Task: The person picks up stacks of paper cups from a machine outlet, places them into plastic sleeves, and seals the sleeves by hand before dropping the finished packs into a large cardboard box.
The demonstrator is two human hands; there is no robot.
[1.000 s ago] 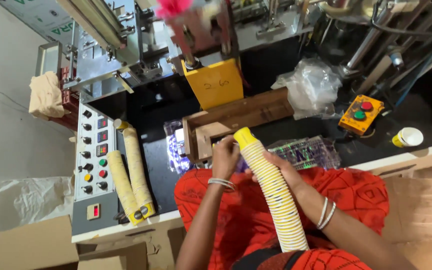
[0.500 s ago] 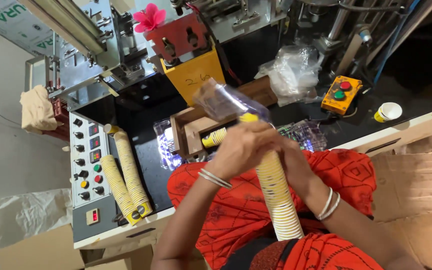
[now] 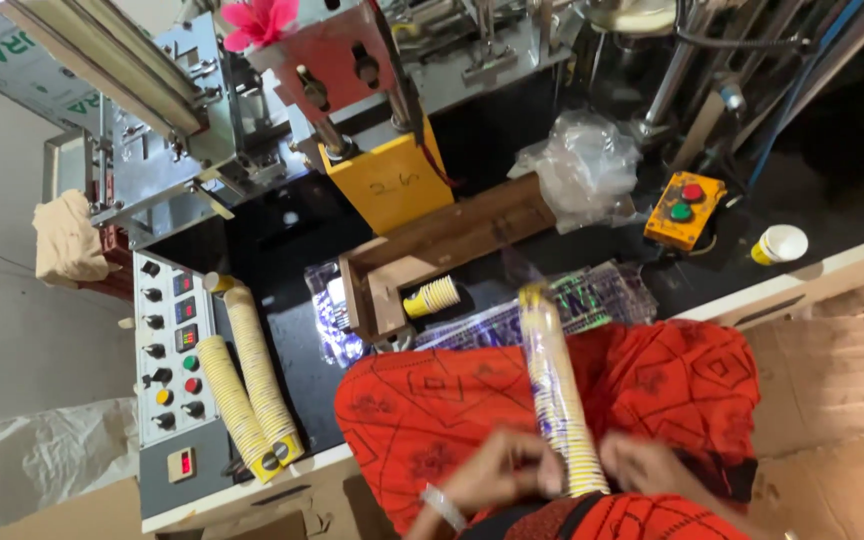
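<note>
Your left hand (image 3: 497, 470) and right hand (image 3: 652, 468) are both low in the view, blurred, closed around the bottom of a long stack of paper cups (image 3: 557, 390) in a clear plastic sleeve. The stack leans up and away from you over the red patterned cloth (image 3: 422, 410) on your lap, its top end reaching the black surface (image 3: 282, 330). How tight your fingers sit is hard to read through the blur, and your wrists are cut off by the lower edge. A bangle (image 3: 442, 503) shows on your left wrist. Just past the stack's top a wooden tray (image 3: 432, 250) holds a short yellow-rimmed stack of cups (image 3: 432, 296), lying on its side. To your left, two more long cup stacks (image 3: 247, 385) lie side by side next to the grey control panel (image 3: 172, 350) with its knobs and buttons. Further off, a yellow box with a red and a green button (image 3: 685, 208), a single cup (image 3: 780, 244) and crumpled clear plastic (image 3: 582, 165). The machine above is cropped.
</note>
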